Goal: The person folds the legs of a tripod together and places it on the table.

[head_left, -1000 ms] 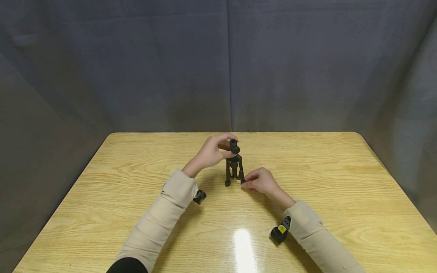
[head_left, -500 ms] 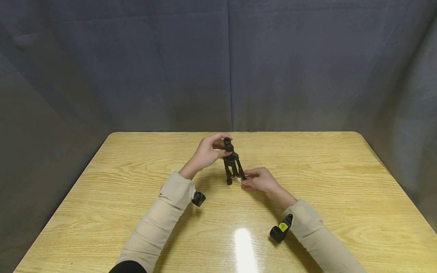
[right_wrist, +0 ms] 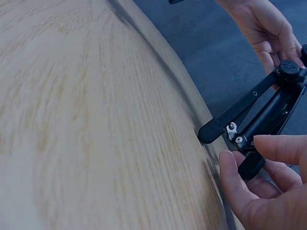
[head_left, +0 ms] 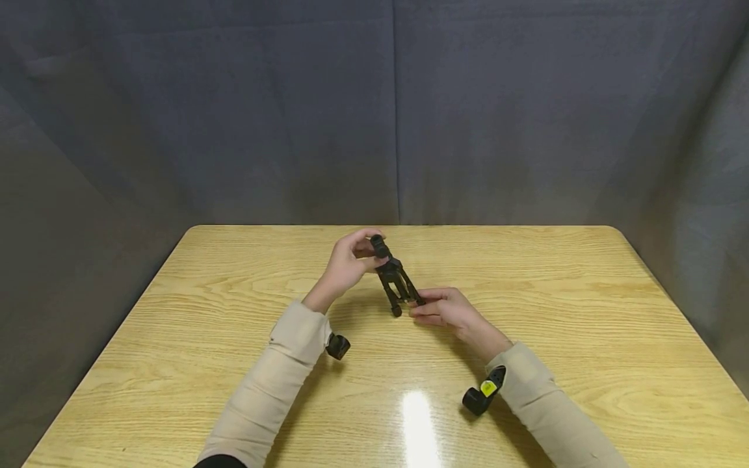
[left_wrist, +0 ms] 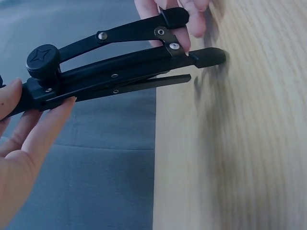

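Observation:
A small black tripod (head_left: pixel 393 273) leans to the left over the table, its legs partly spread. My left hand (head_left: pixel 346 263) grips it near the top, thumb and fingers around the head. In the left wrist view the tripod's round knob (left_wrist: pixel 43 60) and hinged leg braces show clearly, with one rubber foot (left_wrist: pixel 210 57) close at the tabletop. Down at the foot end, my right hand (head_left: pixel 450 312) holds a leg between thumb and fingers. The right wrist view shows that leg's foot (right_wrist: pixel 251 165) among the right fingers, while another foot (right_wrist: pixel 211 131) points outward.
The wooden table (head_left: pixel 526 273) runs back to a grey curtain (head_left: pixel 292 117), which also hangs at both sides. A black camera is strapped to each wrist: the left camera (head_left: pixel 337 346) and the right camera (head_left: pixel 476 401) hang close over the tabletop. Light glares near the front.
My left hand has moved left, tilting the tripod's top from nearly upright to a leftward lean. The right hand stays at the leg's foot, its fingers shifting slightly around it.

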Demonstrator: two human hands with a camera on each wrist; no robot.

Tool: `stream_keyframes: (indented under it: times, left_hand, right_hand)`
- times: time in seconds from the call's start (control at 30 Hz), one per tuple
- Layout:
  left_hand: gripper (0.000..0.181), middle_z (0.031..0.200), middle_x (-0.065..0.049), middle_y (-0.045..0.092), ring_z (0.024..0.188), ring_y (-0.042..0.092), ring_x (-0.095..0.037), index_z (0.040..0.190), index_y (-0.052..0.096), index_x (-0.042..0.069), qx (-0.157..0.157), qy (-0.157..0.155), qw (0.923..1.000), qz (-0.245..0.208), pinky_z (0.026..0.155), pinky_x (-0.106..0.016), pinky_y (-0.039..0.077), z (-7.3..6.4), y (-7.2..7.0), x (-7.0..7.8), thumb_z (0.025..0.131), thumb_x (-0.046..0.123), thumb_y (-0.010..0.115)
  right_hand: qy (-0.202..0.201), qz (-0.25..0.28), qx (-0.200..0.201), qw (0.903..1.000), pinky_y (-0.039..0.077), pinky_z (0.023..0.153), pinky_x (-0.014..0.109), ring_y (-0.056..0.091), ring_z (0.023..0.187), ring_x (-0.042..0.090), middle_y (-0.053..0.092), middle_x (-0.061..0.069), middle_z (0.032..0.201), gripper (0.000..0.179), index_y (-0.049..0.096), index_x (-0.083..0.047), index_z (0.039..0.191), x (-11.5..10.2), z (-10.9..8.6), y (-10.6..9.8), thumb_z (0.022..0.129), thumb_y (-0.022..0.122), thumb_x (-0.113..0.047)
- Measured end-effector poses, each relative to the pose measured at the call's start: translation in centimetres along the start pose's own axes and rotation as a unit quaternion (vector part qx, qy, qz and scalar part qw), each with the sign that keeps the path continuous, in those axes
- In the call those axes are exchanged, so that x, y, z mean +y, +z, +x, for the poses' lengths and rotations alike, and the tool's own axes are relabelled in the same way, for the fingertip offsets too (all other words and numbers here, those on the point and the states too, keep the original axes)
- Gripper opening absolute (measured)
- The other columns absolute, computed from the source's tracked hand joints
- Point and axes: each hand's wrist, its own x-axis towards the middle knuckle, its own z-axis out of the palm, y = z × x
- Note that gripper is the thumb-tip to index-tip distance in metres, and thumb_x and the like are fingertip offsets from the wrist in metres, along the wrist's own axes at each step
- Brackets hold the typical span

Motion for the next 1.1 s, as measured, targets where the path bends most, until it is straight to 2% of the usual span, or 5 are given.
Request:
stream_keyframes:
  times: [0.3,0.6,0.73,0.83,1.1]
  left_hand:
    - [0.033,0.089,-0.019,0.065,0.078,0.066,-0.019,0.11,0.057,-0.005,0.021,-0.012,0.9978,-0.063,0.069,-0.036,0.055,-0.5,-0.5,-0.6,0.079,-0.012,0.064]
    - [0.032,0.085,-0.018,0.065,0.069,0.065,-0.019,0.111,0.057,-0.004,0.007,-0.006,0.9984,-0.055,0.062,-0.042,0.055,-1.3,-0.9,-1.0,0.08,-0.01,0.064]
    - [0.031,0.088,-0.028,0.061,0.067,0.064,-0.017,0.109,0.055,-0.007,0.012,-0.007,0.9962,-0.086,0.063,-0.043,0.055,-1.5,-0.9,-1.1,0.08,-0.014,0.062]
    - [0.03,0.093,-0.032,0.057,0.07,0.065,-0.019,0.107,0.054,-0.009,0.024,-0.013,0.9937,-0.109,0.064,-0.042,0.055,-1.7,-0.8,-1.2,0.079,-0.017,0.06]
    - [0.03,0.092,-0.016,0.056,0.078,0.066,-0.027,0.107,0.052,-0.009,0.061,-0.031,0.9907,-0.118,0.064,-0.039,0.055,-2.2,-0.2,-2.0,0.079,-0.017,0.06]
  right_hand:
    - [-0.002,0.054,0.006,0.9985,0.051,0.081,0.033,0.066,0.083,0.019,0.067,0.015,0.093,0.048,0.04,0.02,0.126,-0.2,-0.2,-0.4,0.082,0.056,0.015]
    - [0.003,0.09,-0.008,0.9959,0.053,0.073,0.024,0.067,0.081,0.018,0.066,0.013,0.087,0.046,0.034,0.022,0.128,-0.6,-0.9,-1.3,0.084,0.049,0.017]
    - [-0.006,0.103,-0.009,0.9947,0.052,0.075,0.024,0.067,0.081,0.018,0.067,0.012,0.086,0.044,0.036,0.023,0.126,-0.9,-1.1,-1.9,0.084,0.048,0.018]
    - [-0.014,0.113,-0.012,0.9935,0.052,0.077,0.025,0.067,0.08,0.018,0.067,0.012,0.085,0.041,0.04,0.022,0.124,-1.2,-1.3,-2.3,0.084,0.048,0.019]
    - [-0.026,0.156,-0.008,0.9874,0.05,0.081,0.026,0.067,0.081,0.017,0.068,0.012,0.086,0.029,0.068,-0.001,0.091,-1.9,-1.9,-2.8,0.086,0.047,0.018]
